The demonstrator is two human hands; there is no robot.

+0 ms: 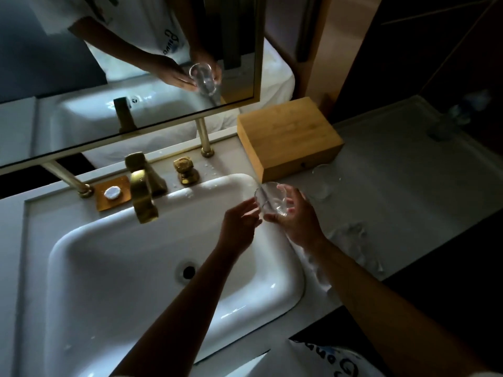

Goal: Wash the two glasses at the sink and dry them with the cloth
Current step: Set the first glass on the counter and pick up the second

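Holding glass (269, 198) tilted over sink's (239, 183) right rim, near worktop's back edge; right hand (295, 213) grip wrapped round wall, left hand (241, 220) grip loose, fingertips beside. Probably wet, slippery, fragile: take by wall, not rim. Second glass (321, 180) on worktop.

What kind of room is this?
Most likely a bathroom vanity: white ceramic basin, brass faucet, gold-framed mirror above it, and a small white soap bar on a tray.
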